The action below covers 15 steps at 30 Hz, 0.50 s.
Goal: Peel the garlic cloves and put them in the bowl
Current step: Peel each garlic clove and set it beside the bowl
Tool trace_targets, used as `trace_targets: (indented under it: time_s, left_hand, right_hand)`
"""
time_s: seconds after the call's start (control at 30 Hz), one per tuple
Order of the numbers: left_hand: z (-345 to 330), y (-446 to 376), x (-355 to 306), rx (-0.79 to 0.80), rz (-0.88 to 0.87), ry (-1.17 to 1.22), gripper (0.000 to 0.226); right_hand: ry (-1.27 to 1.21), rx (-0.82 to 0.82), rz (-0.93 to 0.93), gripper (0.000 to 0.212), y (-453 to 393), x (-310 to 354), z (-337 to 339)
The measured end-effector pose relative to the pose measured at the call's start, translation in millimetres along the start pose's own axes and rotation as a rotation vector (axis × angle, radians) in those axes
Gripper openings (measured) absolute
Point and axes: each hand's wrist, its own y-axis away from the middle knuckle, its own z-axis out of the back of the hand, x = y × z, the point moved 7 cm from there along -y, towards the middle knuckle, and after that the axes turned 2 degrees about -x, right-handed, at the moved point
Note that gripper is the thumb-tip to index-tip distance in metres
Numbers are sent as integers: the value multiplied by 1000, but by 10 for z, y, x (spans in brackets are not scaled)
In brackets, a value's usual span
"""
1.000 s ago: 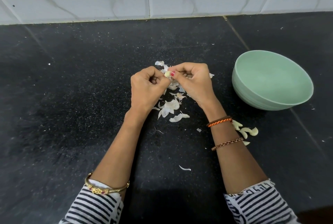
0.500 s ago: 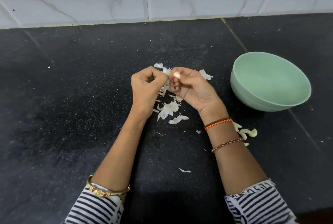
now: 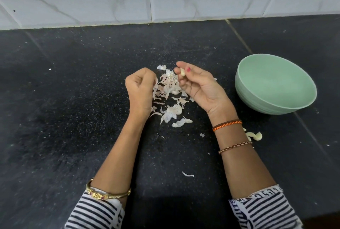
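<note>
Pale peeled garlic clove (image 3: 182, 72) held above skins, left of empty green bowl (image 3: 275, 85)

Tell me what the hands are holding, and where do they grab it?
The right hand pinches a peeled garlic clove by its sides, between thumb and fingertips. The left hand is curled; whether it holds anything cannot be told.

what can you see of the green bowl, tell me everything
The bowl is pale mint green, round and fairly deep, with a smooth matte look like plastic or melamine and faint ridges around its outer wall. It sits upright on the black counter, to the right of the right hand, which is apart from it. What shows of its inside holds nothing. Some peeled cloves lie on the counter just in front of it, not touching it.
</note>
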Motion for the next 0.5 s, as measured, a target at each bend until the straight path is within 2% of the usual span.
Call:
trace_targets:
  time_s: [0.1, 0.2, 0.33, 0.5]
  left_hand:
    - [-63, 24, 38, 60, -24, -133, 43]
    - [-107, 36, 42, 127, -63, -187, 28]
    - [-137, 51, -33, 158, -92, -141, 8]
    - [-186, 67, -84, 220, -189, -214, 12]
  right_hand:
    - [113, -49, 65, 16, -10, 20, 27]
    - [128, -116, 88, 12, -8, 32, 56]
    - [112, -188, 66, 12, 0, 1, 77]
    - [210, -235, 43, 14, -12, -35, 105]
